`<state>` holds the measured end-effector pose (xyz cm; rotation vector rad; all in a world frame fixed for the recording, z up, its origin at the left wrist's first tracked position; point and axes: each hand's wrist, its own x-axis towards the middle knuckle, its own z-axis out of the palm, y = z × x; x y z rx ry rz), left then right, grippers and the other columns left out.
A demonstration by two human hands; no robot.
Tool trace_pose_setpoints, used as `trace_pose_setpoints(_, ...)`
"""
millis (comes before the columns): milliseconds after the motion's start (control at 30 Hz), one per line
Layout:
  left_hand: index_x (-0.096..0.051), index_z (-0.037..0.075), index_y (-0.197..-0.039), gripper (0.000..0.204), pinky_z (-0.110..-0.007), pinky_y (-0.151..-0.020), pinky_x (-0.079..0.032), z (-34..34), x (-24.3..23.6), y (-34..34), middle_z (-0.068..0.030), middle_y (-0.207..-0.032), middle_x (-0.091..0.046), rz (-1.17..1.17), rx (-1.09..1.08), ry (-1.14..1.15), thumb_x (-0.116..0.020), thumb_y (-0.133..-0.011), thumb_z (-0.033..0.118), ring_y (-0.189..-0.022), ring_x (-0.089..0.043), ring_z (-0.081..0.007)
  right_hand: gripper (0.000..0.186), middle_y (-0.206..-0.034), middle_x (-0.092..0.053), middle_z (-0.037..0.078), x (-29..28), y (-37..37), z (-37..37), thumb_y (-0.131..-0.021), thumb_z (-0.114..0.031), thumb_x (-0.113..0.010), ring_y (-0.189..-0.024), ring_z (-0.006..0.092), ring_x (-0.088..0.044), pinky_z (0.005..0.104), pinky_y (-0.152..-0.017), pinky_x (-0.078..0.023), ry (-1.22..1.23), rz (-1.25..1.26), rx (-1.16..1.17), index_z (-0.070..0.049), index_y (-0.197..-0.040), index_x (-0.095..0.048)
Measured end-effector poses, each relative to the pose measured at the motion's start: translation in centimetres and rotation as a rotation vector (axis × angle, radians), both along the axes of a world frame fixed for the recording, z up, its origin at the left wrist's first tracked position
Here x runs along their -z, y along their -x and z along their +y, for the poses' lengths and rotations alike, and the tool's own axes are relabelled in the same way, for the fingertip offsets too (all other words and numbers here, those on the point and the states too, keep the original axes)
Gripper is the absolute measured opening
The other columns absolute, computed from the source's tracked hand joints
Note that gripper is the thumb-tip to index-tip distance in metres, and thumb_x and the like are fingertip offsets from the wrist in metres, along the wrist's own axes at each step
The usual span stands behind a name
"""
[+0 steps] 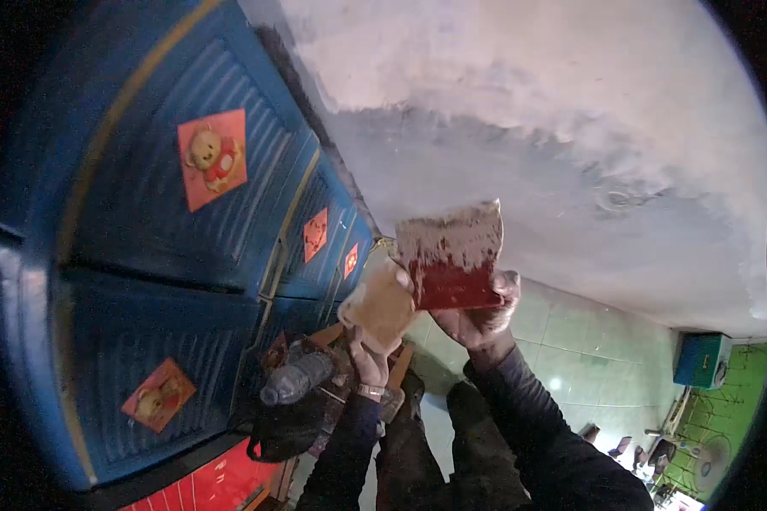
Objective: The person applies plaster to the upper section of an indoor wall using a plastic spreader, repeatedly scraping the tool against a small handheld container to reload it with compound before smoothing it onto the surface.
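Note:
In front of the wall, my right hand [486,317] is closed on a dark red flat putty spreader [456,285], with its thumb on the right edge. Pale grey putty coats the spreader's upper half, which has a ragged top edge. My left hand [368,362] grips a tan, putty-smeared flat piece [382,300] from below. The two pieces meet or overlap at the spreader's left side; I cannot tell whether they touch. The wall [503,162] beyond has a smooth grey area with rough whitish patches above it.
Blue ribbed panels [179,187] with orange-red picture stickers stand along the left. Below them lie a clear plastic bottle [296,379] and a dark bag [290,434]. Pale green tiles [562,328] cover the floor. At the far right are a teal box [701,360] and a fan [712,456].

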<state>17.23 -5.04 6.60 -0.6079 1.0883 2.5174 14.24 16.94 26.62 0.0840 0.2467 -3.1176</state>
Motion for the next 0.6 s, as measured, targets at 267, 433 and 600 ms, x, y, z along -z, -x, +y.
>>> trace_pose_setpoints(267, -0.034, 0.025, -0.150, 0.075, -0.067, -0.105, -0.039, 1.9, 3.7, 7.0, -0.0049, -0.150, -0.042, 0.014, -0.210, -0.036, -0.070, -0.087, 0.046, -0.135, -0.044, -0.0317, 0.100, -0.151, -0.029, 0.017, 8.8, 13.1, -5.6, -0.068, -0.021, -0.090, -0.138, 0.0397, -0.042, 0.0510, -0.115, -0.036, -0.712, 0.033, 0.326, -0.012, -0.150, -0.033)
trace_pose_setpoints(433, -0.038, 0.018, -0.150, 0.072, -0.067, -0.105, -0.042, 1.9, 2.3, 7.0, -0.0092, -0.152, -0.042, 0.019, -0.348, 0.022, -0.068, -0.089, 0.041, -0.135, -0.044, -0.0366, 0.083, -0.144, -0.024, 0.031, 10.7, 22.1, -7.7, -0.071, -0.015, -0.086, -0.142, 0.0458, -0.021, 0.0531, -0.115, -0.029, -1.666, -0.051, 1.191, -0.012, -0.142, -0.044)
trace_pose_setpoints(600, -0.039, 0.017, -0.150, 0.071, -0.065, -0.104, -0.044, 2.1, 3.8, 5.0, -0.0095, -0.152, -0.043, 0.011, -0.346, -0.010, -0.068, -0.089, 0.036, -0.136, -0.045, -0.0360, 0.077, -0.147, -0.020, 0.030, 10.6, 29.4, -7.6, -0.074, -0.015, -0.086, -0.135, 0.0504, -0.023, 0.0540, -0.114, -0.028, -1.622, -0.128, 1.450, -0.019, -0.143, -0.051)
